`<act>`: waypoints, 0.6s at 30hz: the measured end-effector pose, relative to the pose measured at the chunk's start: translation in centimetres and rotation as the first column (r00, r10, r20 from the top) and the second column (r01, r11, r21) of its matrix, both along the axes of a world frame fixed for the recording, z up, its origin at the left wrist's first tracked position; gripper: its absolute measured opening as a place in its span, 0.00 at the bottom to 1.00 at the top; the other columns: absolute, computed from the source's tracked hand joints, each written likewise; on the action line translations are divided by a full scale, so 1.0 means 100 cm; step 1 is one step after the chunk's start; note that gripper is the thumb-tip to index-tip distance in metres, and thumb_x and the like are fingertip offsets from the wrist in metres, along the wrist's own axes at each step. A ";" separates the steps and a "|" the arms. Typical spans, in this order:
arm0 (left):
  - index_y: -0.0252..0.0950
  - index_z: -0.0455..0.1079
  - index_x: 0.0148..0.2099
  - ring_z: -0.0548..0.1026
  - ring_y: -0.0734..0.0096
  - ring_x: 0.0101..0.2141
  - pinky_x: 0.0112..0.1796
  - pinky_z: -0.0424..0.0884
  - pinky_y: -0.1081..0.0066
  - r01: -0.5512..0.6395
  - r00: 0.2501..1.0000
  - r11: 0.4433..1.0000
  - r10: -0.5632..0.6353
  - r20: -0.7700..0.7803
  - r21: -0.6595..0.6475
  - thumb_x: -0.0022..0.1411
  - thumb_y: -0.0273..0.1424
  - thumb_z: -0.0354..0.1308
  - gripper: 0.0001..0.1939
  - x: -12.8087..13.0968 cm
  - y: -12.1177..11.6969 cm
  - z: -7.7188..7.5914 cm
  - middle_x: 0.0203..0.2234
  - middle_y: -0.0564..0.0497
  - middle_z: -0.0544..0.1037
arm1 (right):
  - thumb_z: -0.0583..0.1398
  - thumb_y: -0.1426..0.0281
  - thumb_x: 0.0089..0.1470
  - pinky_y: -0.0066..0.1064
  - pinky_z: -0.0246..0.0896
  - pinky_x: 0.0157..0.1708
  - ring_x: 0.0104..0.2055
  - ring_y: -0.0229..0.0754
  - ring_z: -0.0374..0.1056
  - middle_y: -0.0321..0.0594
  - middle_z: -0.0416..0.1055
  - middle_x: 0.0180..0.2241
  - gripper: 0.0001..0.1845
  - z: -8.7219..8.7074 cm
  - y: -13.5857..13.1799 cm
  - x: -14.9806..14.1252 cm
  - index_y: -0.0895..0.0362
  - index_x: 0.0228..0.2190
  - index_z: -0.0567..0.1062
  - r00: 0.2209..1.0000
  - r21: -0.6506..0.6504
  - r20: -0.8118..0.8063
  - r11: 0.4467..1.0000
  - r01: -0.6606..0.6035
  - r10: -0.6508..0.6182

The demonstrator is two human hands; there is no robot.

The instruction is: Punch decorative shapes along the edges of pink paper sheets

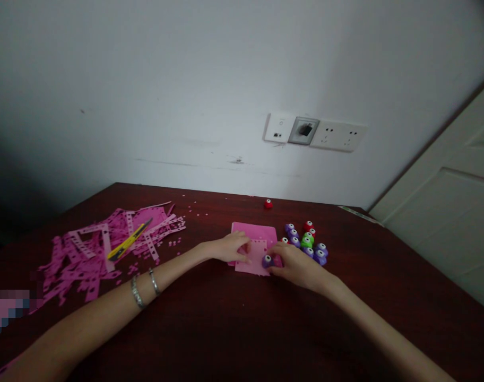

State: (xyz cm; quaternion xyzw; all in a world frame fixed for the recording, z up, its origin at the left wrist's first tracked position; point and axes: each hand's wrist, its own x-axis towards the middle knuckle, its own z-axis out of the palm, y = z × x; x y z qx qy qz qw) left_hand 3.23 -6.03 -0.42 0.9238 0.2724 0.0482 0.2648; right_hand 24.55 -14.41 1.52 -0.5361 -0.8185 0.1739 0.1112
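A light pink sheet of paper [252, 265] with a row of small punched shapes along its top edge lies over a stack of brighter pink paper [258, 231]. My left hand [231, 247] holds the sheet at its left side, thumb and fingers curved over it. At the sheet's right edge, my right hand [292, 263] has its fingers closed around a small purple craft punch [267, 261] with a white and dark round top. Several more punches, purple [293, 233], green [307, 240] and red [308, 226], stand just beyond the right hand.
On the left lies a heap of cut pink paper strips [83, 249] with punched holes, a yellow utility knife [129, 240] on top. Tiny pink cutouts [174, 243] are scattered beside it. One red punch [268, 203] stands near the wall, below sockets [337, 136]. A pale door [444, 185] borders the right side.
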 end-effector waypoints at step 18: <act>0.34 0.63 0.36 0.62 0.71 0.35 0.36 0.59 0.73 0.010 1.000 1.000 -0.010 -0.019 -0.002 0.53 0.40 0.56 0.14 -0.002 -0.001 0.000 0.35 0.49 0.64 | 0.58 0.68 0.49 0.35 0.61 0.35 0.34 0.45 0.67 0.42 0.71 0.36 0.08 0.015 -0.039 0.040 0.55 0.33 0.74 0.987 -0.019 0.105 0.992 0.121 -0.118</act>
